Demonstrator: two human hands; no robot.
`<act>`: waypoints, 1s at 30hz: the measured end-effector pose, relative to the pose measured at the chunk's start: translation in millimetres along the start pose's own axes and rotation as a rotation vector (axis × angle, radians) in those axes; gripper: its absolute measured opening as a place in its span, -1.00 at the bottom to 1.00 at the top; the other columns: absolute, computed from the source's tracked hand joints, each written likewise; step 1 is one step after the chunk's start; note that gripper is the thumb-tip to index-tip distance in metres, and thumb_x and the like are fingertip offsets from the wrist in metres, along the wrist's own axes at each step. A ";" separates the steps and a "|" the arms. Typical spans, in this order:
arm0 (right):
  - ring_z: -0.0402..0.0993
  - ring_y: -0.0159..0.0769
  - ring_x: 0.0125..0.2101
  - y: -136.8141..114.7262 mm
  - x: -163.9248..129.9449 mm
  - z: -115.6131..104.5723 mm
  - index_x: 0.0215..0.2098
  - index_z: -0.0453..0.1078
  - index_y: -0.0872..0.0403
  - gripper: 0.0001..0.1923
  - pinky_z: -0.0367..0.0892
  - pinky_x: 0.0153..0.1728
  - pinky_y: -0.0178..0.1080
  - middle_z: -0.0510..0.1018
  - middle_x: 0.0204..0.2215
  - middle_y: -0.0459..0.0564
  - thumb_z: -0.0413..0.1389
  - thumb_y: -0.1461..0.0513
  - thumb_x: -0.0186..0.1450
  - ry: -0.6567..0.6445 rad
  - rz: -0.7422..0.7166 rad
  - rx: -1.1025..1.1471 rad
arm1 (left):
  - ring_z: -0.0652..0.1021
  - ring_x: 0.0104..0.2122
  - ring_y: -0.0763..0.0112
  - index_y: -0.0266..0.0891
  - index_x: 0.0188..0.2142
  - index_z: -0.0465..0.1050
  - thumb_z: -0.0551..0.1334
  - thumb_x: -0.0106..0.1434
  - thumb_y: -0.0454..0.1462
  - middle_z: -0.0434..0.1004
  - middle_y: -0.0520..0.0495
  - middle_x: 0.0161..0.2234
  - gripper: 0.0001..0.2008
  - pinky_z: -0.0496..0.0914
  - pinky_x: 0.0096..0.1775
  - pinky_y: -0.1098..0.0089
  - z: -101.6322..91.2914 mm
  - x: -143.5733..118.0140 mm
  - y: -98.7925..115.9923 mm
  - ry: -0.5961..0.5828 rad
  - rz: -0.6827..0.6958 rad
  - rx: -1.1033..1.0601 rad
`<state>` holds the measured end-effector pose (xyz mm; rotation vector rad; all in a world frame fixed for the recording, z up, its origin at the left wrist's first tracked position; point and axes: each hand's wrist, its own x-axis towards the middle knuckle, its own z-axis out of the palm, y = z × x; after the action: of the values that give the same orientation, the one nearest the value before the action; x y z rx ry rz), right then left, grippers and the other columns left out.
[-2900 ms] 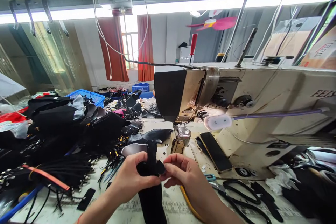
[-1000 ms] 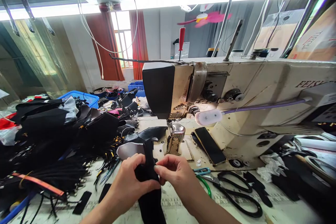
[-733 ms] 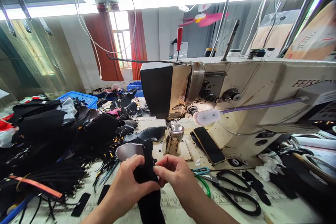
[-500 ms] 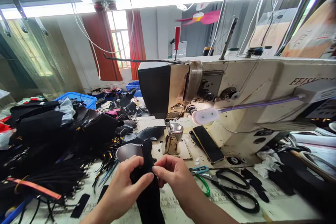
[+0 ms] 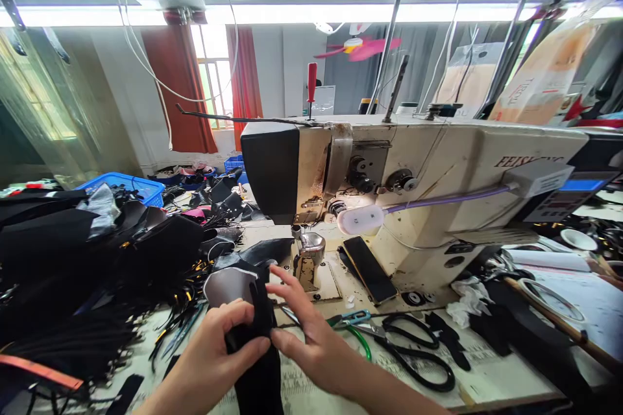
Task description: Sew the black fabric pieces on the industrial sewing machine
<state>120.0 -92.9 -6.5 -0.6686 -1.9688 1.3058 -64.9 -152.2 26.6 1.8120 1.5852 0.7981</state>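
A black piece of fabric (image 5: pixel 260 363) runs up from the table's front edge toward the sewing machine, with a grey-lined part (image 5: pixel 228 288) at its far end. My left hand (image 5: pixel 209 350) grips it from the left, thumb on top and fingers curled at its side. At its right edge is my right hand (image 5: pixel 306 337), fingers spread, with thumb and fingertips at the fabric. Just beyond stands the machine's metal post (image 5: pixel 311 253), beneath the head of the sewing machine (image 5: pixel 270 168).
Black-handled scissors (image 5: pixel 413 350), green-handled snips (image 5: pixel 357 337) and a phone (image 5: pixel 370 269) lie right of my hands. A heap of black pieces (image 5: pixel 97 253) fills the left side, before a blue basket (image 5: pixel 150 191). A lamp (image 5: pixel 361 219) hangs by the machine head.
My right hand has opened from a pinch at the fabric's edge, its fingers now spread toward the far end. The view has shifted right.
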 end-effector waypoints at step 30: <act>0.40 -0.14 -0.25 -12.9 -0.3 -1.7 -0.35 0.52 0.07 -0.91 0.14 -0.14 -0.14 0.58 -0.35 0.00 0.19 0.25 0.16 -0.096 0.069 -0.502 | 0.38 -0.47 0.40 -0.22 -0.45 0.48 0.19 0.06 -0.30 0.49 0.06 -0.51 -0.91 0.12 -0.40 0.40 8.4 -10.9 4.9 -0.028 -0.090 0.336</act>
<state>120.8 -96.9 5.9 -0.9281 -2.3970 0.8923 -56.5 -164.1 24.4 1.9522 1.8556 0.4843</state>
